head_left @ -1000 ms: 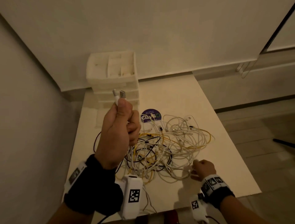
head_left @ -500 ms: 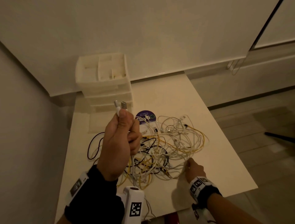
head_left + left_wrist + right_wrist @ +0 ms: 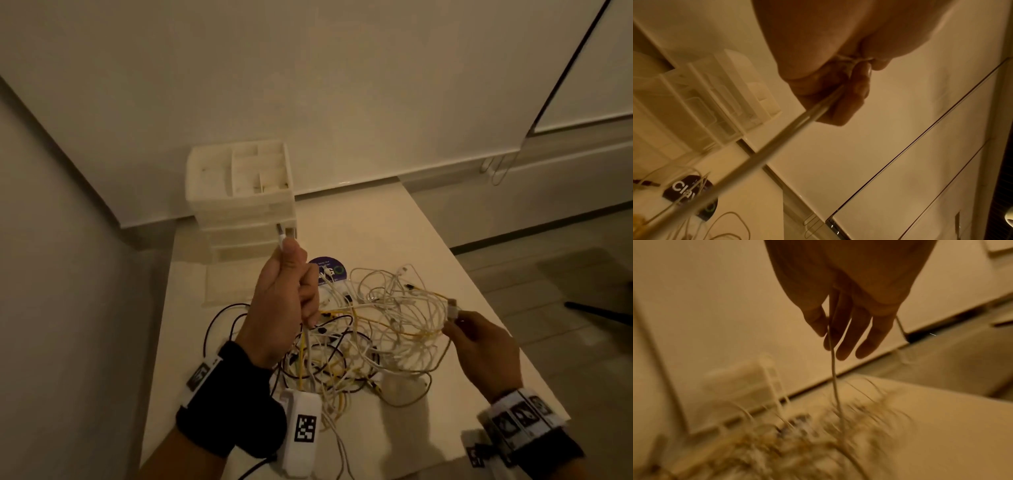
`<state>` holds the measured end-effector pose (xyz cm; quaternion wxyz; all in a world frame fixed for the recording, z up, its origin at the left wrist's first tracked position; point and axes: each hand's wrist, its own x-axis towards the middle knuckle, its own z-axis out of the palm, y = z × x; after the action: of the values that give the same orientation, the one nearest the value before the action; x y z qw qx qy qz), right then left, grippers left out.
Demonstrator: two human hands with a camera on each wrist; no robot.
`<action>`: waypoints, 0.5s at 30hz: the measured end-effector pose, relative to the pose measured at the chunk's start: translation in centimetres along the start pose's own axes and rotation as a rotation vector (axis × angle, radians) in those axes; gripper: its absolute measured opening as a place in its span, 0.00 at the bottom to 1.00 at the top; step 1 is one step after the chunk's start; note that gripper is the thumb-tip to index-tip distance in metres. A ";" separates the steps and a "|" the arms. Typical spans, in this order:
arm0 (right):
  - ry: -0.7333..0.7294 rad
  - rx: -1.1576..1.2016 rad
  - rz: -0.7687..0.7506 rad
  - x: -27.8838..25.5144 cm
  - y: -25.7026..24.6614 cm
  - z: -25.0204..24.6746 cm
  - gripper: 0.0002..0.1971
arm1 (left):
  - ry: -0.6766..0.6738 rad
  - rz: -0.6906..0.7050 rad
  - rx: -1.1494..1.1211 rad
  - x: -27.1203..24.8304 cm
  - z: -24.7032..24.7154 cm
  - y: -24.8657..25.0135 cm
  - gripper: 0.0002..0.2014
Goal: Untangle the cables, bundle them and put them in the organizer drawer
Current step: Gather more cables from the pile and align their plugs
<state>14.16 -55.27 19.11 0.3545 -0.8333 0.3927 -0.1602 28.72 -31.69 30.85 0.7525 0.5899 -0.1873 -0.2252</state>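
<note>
A tangle of white, yellow and black cables lies mid-table. My left hand is raised above its left side and grips a white cable, whose two plug ends stick up past the thumb. My right hand is lifted at the tangle's right edge and pinches a white USB plug; its cord hangs down into the pile. The white organizer, with an open compartment tray on top and drawers below, stands at the table's far left. The drawers look closed.
A purple round disc lies partly under cables between the organizer and the tangle. The white table meets the wall at the back and left. Its right and near edges drop to a tiled floor.
My right hand left the table at the tangle's near edge and rose to the right, now pinching a white USB plug. My left hand still holds its cable ends up.
</note>
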 end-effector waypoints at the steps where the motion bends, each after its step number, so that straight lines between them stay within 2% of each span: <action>1: -0.070 0.112 -0.070 -0.6 -2.4 -0.9 0.08 | -0.012 -0.011 -0.018 0.2 -0.2 0.1 0.21; 3: -0.233 0.444 -0.132 -2.4 -7.5 -1.9 0.13 | -0.032 -0.023 -0.084 0.5 -0.3 -0.1 0.21; 5: -0.362 0.779 -0.076 -3.5 -11.7 -1.4 0.16 | -0.042 -0.029 -0.102 0.7 -0.2 -0.5 0.17; 7: -0.451 0.999 -0.042 -3.9 -14.4 0.0 0.14 | -0.058 -0.042 -0.062 0.5 0.3 -0.8 0.16; 11: -0.525 1.134 -0.065 -4.5 -18.0 2.5 0.06 | -0.035 0.012 0.067 0.0 0.8 -0.8 0.16; 13: -0.431 1.069 -0.138 -5.1 -18.8 2.8 0.02 | -0.011 0.037 0.075 -0.3 0.9 -0.7 0.14; 15: -0.314 1.005 -0.158 -5.4 -18.9 3.1 0.08 | 0.023 0.040 0.091 -0.2 0.9 -0.9 0.13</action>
<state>22.66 -41.33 30.55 0.7514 -0.6018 0.1455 -0.2280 27.94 -32.51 30.14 0.7313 0.6222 -0.2004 -0.1945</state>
